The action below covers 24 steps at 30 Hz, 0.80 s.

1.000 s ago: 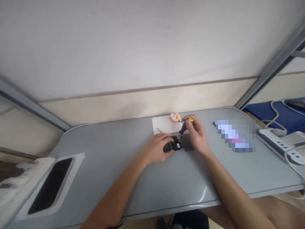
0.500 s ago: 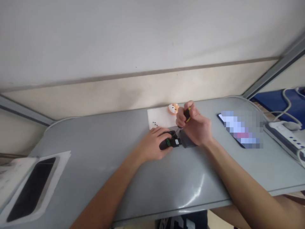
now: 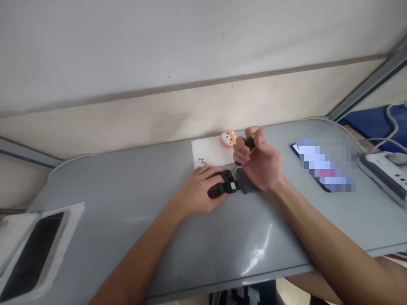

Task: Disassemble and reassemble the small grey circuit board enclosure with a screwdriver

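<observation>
My left hand (image 3: pixel 201 191) is closed around an opened black electronic device (image 3: pixel 229 187), pressing it to the table. A bit of green circuit board and a small white label show on the device; its exact kind I cannot make out. My right hand (image 3: pixel 259 159) grips a screwdriver (image 3: pixel 250 144) by its black and yellow handle. The shaft slants down to the left, its tip at the device's upper part. Under my right hand lies a dark grey flat piece (image 3: pixel 249 183), partly covered. Several tiny dark screws (image 3: pixel 202 161) rest on a white sheet (image 3: pixel 211 151) behind the device.
An orange and white animal-faced trinket (image 3: pixel 228 138) sits on the sheet's far edge. To the right are a phone (image 3: pixel 318 167) with a blurred screen and a white power strip (image 3: pixel 383 173) with cables. A black-screened device (image 3: pixel 33 254) lies at the left. A wall (image 3: pixel 203 108) bounds the back.
The view has shifted slightly, so the table things sit a little higher in the picture. Both hands keep their grips, and the screwdriver stays against the device.
</observation>
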Tool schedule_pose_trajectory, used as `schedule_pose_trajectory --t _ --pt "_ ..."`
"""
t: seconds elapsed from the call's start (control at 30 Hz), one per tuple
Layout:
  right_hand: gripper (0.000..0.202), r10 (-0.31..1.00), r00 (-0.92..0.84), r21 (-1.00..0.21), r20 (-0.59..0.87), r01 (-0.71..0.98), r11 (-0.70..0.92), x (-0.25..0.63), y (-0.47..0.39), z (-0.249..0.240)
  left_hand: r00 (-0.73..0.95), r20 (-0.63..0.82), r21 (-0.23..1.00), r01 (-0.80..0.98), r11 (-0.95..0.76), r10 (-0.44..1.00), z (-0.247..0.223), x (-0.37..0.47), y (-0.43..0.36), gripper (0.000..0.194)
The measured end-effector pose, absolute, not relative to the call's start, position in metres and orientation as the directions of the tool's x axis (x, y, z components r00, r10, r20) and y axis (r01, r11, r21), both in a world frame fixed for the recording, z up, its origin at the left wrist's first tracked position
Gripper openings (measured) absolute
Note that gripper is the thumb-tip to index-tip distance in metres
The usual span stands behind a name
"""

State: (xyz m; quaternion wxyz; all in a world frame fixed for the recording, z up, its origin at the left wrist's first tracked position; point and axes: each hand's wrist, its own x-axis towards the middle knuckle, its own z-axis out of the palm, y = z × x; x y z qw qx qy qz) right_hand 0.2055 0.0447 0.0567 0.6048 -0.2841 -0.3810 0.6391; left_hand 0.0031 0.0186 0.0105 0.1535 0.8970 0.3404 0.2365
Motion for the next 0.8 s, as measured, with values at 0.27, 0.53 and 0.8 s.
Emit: schedule_pose_trajectory --t 0.27,0.53,0.8 --pt "0.036 0.958 -0.255 -0.826 0.133 -0.563 -0.035 0.208 0.047 0.057 0.65 0.334 0.432 0.538 -0.724 0.682 0.008 0.004 0.019 0.017" --pt "0.031 0.978 -0.158 -0.78 0.137 -0.625 0.008 0.205 0.045 0.053 0.651 0.328 0.422 0.547 -0.723 0.685 0.01 0.003 0.018 0.025" --pt "0.038 0.971 -0.206 -0.822 0.121 -0.569 -0.018 0.21 0.053 0.055 0.651 0.334 0.408 0.552 -0.727 0.682 0.009 0.004 0.019 0.019"
